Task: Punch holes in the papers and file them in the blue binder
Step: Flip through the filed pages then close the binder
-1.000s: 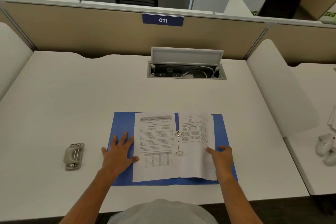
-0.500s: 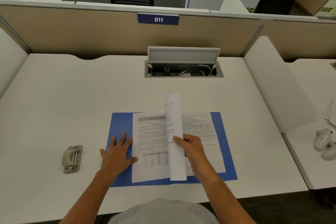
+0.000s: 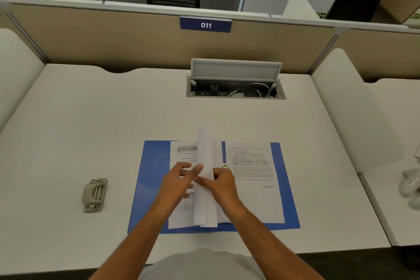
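Note:
The blue binder (image 3: 151,175) lies open flat on the white desk near its front edge. Printed sheets lie on both halves: one on the left (image 3: 181,157) and one on the right (image 3: 252,179), beside the metal clip (image 3: 225,166) at the spine. A white sheet (image 3: 205,179) stands on edge over the middle, curved leftwards. My right hand (image 3: 221,185) grips this raised sheet from the right. My left hand (image 3: 179,182) touches it from the left, fingers at its edge. The beige hole punch (image 3: 94,195) rests on the desk left of the binder.
An open cable box (image 3: 235,91) with a raised lid is sunk in the desk behind the binder. A beige partition with a "011" label (image 3: 205,25) closes the back. White dividers (image 3: 354,116) flank the desk; white objects (image 3: 409,185) lie on the neighbouring desk at right.
My right hand has lifted a sheet from the right half and swung it leftwards over the spine. My left hand left the binder's left side and came up to the raised sheet.

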Tool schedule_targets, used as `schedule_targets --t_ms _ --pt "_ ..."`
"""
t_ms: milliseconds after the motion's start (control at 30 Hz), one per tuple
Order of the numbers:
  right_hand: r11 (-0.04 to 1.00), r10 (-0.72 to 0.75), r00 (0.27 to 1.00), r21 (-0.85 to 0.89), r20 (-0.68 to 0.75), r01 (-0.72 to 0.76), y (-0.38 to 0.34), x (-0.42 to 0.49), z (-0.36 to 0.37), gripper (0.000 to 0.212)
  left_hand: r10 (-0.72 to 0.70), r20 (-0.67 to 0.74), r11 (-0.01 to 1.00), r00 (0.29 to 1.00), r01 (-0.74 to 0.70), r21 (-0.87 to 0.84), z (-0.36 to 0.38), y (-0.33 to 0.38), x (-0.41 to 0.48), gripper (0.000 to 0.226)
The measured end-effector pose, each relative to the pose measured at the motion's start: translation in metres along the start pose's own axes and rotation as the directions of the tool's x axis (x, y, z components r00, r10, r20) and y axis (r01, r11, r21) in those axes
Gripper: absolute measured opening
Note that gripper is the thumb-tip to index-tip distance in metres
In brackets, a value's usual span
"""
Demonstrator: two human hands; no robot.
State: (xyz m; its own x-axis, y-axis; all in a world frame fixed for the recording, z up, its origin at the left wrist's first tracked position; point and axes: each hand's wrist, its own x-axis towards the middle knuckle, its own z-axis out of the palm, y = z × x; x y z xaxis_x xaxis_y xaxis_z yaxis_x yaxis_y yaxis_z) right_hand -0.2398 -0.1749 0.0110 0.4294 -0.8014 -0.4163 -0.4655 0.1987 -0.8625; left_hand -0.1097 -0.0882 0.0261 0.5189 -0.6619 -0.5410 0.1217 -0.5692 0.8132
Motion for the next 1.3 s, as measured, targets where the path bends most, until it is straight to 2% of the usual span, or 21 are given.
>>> schedule_targets --t_ms 100,167,267,367,500,600,700,867,1033,1133,1300 --pt "0.999 -0.054 0.998 0.008 0.046 0.053 0.002 0.002 -0.009 0.030 -0.001 -0.079 0.999 0.997 0.004 0.039 0.014 -0.001 0.001 0.065" --pt "0.996 -0.090 0.992 -0.016 0.094 0.092 0.005 0.004 -0.021 0.046 0.000 -0.104 1.000 0.995 0.003 0.027 0.017 -0.004 0.005 0.055" --pt "0.997 -0.076 0.993 0.018 0.092 0.075 0.012 0.004 -0.047 0.049 0.006 -0.136 0.998 0.991 0.003 0.065 0.011 -0.008 0.010 0.034" --pt "0.995 -0.019 0.998 0.100 -0.058 0.025 0.019 0.001 -0.089 0.048 0.040 -0.184 0.993 0.982 -0.019 0.114 0.001 -0.018 0.015 0.017" --pt "0.982 0.091 0.954 0.188 -0.286 -0.037 0.054 -0.001 -0.166 0.054 0.061 -0.216 0.985 0.974 -0.024 0.173 -0.013 -0.034 0.015 0.013" --pt "0.955 0.239 0.916 0.250 -0.322 -0.161 0.072 -0.004 -0.199 0.035 0.055 -0.209 0.981 0.976 -0.014 0.194 -0.020 -0.050 0.013 0.017" --pt "0.952 0.282 0.899 0.211 -0.336 -0.220 0.081 -0.002 -0.209 0.020 0.040 -0.204 0.983 0.978 -0.002 0.185 -0.022 -0.066 0.009 0.022" --pt "0.964 0.263 0.886 0.132 -0.381 -0.230 0.093 0.009 -0.195 0.021 -0.044 -0.192 0.999 0.980 0.045 0.001 -0.015 -0.068 -0.006 0.023" --pt "0.959 0.233 0.831 -0.024 -0.505 -0.283 0.097 0.014 -0.172 0.041 -0.046 -0.204 0.997 0.978 0.032 -0.072 -0.009 -0.062 -0.016 0.025" --pt "0.929 0.202 0.829 -0.167 -0.521 -0.332 0.101 0.019 -0.152 0.058 -0.054 -0.217 0.997 0.975 0.039 -0.071 -0.006 -0.061 -0.018 0.033" --pt "0.913 0.213 0.825 -0.194 -0.523 -0.359 0.094 0.021 -0.137 0.064 -0.068 -0.203 0.995 0.977 0.052 -0.087 -0.002 -0.061 -0.017 0.035"
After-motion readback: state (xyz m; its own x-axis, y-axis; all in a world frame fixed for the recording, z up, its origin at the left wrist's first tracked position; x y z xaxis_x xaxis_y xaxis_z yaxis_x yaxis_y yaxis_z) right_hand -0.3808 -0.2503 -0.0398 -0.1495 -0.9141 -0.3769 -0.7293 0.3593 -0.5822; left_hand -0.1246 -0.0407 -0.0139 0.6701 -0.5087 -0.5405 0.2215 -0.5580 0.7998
